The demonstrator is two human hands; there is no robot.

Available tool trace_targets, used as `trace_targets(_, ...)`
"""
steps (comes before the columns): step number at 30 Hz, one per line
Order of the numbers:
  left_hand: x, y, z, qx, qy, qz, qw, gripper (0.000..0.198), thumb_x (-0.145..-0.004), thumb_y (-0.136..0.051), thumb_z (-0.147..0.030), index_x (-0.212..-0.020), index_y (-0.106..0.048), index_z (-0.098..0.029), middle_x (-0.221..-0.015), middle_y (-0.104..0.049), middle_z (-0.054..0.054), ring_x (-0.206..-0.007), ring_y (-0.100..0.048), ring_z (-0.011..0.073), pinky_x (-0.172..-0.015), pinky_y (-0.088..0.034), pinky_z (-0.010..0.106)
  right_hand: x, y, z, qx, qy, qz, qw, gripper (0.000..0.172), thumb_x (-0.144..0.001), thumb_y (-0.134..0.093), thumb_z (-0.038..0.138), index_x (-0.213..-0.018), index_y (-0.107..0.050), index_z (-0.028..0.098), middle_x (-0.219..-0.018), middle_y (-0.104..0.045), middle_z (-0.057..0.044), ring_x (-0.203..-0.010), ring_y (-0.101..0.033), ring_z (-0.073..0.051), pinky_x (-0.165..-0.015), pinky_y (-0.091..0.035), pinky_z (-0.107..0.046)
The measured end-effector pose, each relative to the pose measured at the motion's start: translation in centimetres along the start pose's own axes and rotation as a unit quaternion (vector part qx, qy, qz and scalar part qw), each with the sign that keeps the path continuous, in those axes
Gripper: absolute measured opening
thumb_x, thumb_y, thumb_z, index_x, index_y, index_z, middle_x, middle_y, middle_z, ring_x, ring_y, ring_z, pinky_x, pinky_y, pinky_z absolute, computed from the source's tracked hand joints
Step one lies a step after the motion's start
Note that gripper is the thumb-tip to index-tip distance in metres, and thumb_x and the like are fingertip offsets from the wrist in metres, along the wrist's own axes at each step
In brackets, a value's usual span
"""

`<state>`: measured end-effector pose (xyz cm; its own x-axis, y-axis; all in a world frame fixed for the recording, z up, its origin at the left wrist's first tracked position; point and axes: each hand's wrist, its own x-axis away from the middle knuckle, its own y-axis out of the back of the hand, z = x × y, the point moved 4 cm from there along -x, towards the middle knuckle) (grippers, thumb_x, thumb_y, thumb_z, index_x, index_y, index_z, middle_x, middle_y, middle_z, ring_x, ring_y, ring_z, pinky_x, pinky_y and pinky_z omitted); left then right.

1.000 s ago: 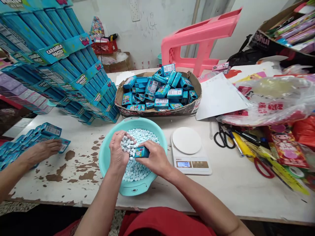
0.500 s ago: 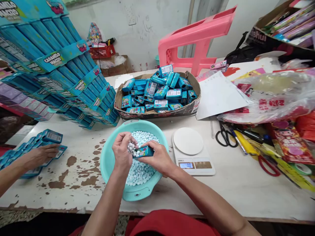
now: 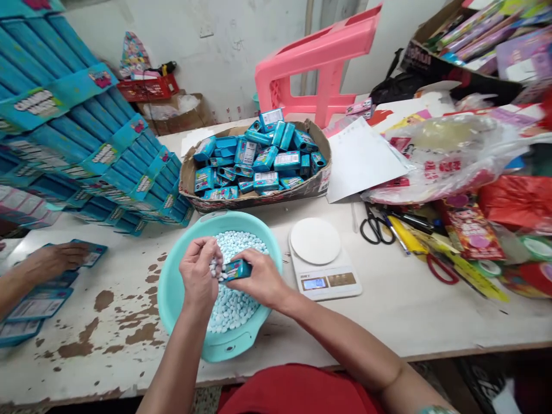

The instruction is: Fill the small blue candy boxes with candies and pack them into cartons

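Note:
A turquoise basin (image 3: 170,287) full of small pale-blue candies (image 3: 235,310) stands on the table in front of me. Above it, my left hand (image 3: 200,267) is closed around a cluster of white candies (image 3: 216,269). My right hand (image 3: 261,279) grips a small blue candy box (image 3: 237,269), its end turned to the candies in my left hand. Candies sit right at the box's end; its inside is hidden. To the right is a white kitchen scale (image 3: 325,259), its display lit and its plate bare.
Behind the basin, a cut-down carton (image 3: 259,202) holds many blue boxes. Stacked blue display trays (image 3: 99,138) tower at left, near a co-worker's hand (image 3: 64,261) on flat blue boxes. Scissors (image 3: 376,227), paper (image 3: 364,158) and plastic bags (image 3: 440,161) lie at right. A pink stool (image 3: 319,63) stands behind.
The view has swung right, so things appear farther left. My hands stay together over the basin with box and candies. The co-worker's hand and the flat blue boxes at left have shifted.

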<state>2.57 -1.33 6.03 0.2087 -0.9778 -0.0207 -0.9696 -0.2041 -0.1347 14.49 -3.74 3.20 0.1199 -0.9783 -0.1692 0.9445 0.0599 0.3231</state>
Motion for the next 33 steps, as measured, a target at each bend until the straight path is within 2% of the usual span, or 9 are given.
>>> trace_targets(3, -0.2, 0.1, 0.0, -0.063, -0.03, -0.013, 0.997, 0.016, -0.075, -0.064, -0.031, -0.076, -0.054, -0.018, -0.05, -0.047, -0.006, -0.039, -0.038, 0.0068, -0.036, -0.026, 0.018, 0.4, -1.1, 0.1, 0.021, 0.007, 0.01, 1.0, 0.034, -0.058, -0.08, 0.026, -0.089, -0.065, 0.022, -0.085, -0.064, 0.0, -0.082, -0.06, -0.018, -0.074, -0.044, -0.028)
trace_targets(6, -1.1, 1.0, 0.2, -0.225, -0.099, -0.034, 0.969, 0.019, -0.074, -0.065, -0.036, -0.078, -0.059, -0.018, -0.057, -0.053, -0.004, -0.049, -0.047, 0.0102, -0.048, -0.038, 0.022, 0.7, -1.6, -0.3, 0.015, 0.003, 0.018, 1.0, 0.04, -0.055, -0.082, 0.031, -0.091, -0.065, 0.022, -0.085, -0.064, 0.001, -0.082, -0.06, -0.018, -0.075, -0.045, -0.027)
trace_targets(11, -2.5, 3.1, 2.5, -0.464, -0.053, 0.117, 0.877, 0.027, -0.076, -0.058, -0.047, -0.087, -0.067, -0.023, -0.1, -0.066, 0.003, -0.093, -0.059, 0.0233, -0.073, -0.045, 0.029, 1.1, 0.2, -0.9, -0.034, -0.015, -0.016, 0.999, 0.041, -0.056, -0.082, 0.027, -0.093, -0.065, 0.023, -0.088, -0.064, 0.001, -0.086, -0.06, -0.017, -0.078, -0.045, -0.027)
trace_targets(13, -2.3, 4.2, 2.7, -0.448, -0.028, 0.118, 0.886, 0.033, -0.078, -0.055, -0.05, -0.092, -0.066, -0.023, -0.108, -0.064, 0.004, -0.104, -0.056, 0.0259, -0.082, -0.044, 0.032, 1.2, 1.2, -1.0, -0.065, -0.018, -0.028, 0.997, 0.041, -0.057, -0.082, 0.026, -0.094, -0.065, 0.022, -0.09, -0.064, 0.001, -0.087, -0.06, -0.017, -0.08, -0.045, -0.028)
trace_targets(18, 0.2, 4.4, 1.8, -0.242, 0.045, 0.087, 0.965, 0.039, -0.081, -0.053, -0.051, -0.102, -0.06, -0.019, -0.11, -0.063, 0.009, -0.097, -0.06, 0.0243, -0.082, -0.047, 0.035, 1.3, 2.0, -1.0, -0.103, -0.036, -0.035, 0.993, 0.038, -0.057, -0.081, 0.023, -0.092, -0.065, 0.022, -0.089, -0.063, 0.001, -0.086, -0.059, -0.018, -0.078, -0.045, -0.029)
trace_targets(22, 2.0, 2.9, 1.3, -0.244, 0.052, 0.163, 0.955, 0.037, -0.074, -0.065, -0.044, -0.102, -0.064, -0.02, -0.109, -0.064, 0.007, -0.097, -0.06, 0.0229, -0.081, -0.048, 0.031, 1.5, 1.4, -0.5, -0.105, -0.026, -0.037, 0.993, 0.036, -0.057, -0.079, 0.019, -0.09, -0.067, 0.022, -0.087, -0.063, 0.001, -0.086, -0.059, -0.018, -0.079, -0.045, -0.03)
trace_targets(24, 2.0, 3.3, 1.5, -0.254, 0.053, 0.137, 0.956, 0.032, -0.074, -0.064, -0.045, -0.093, -0.067, -0.019, -0.1, -0.066, 0.007, -0.093, -0.06, 0.0219, -0.079, -0.048, 0.03, 1.7, 1.6, -0.3, -0.125, -0.039, -0.036, 0.991, 0.035, -0.056, -0.08, 0.02, -0.089, -0.067, 0.022, -0.087, -0.064, 0.001, -0.086, -0.06, -0.018, -0.079, -0.046, -0.031)
trace_targets(28, 0.6, 5.6, 1.7, -0.213, 0.065, 0.027, 0.975, 0.037, -0.075, -0.061, -0.051, -0.089, -0.063, -0.017, -0.093, -0.066, 0.008, -0.081, -0.063, 0.02, -0.07, -0.049, 0.03, 2.5, 4.2, -0.5, -0.26, -0.098, -0.039, 0.96, 0.042, -0.054, -0.082, 0.026, -0.091, -0.064, 0.021, -0.083, -0.067, 0.0, -0.076, -0.062, -0.018, -0.07, -0.051, -0.031)
trace_targets(33, -4.6, 5.2, -0.8, -0.318, -0.034, 0.055, 0.946, 0.039, -0.073, -0.061, -0.052, -0.089, -0.064, -0.017, -0.087, -0.066, 0.007, -0.079, -0.061, 0.0209, -0.07, -0.047, 0.029, 3.8, 11.1, -3.2, -0.232, -0.079, -0.174, 0.954, 0.043, -0.059, -0.081, 0.033, -0.097, -0.062, 0.022, -0.091, -0.069, -0.003, -0.079, -0.064, -0.02, -0.071, -0.054, -0.033)
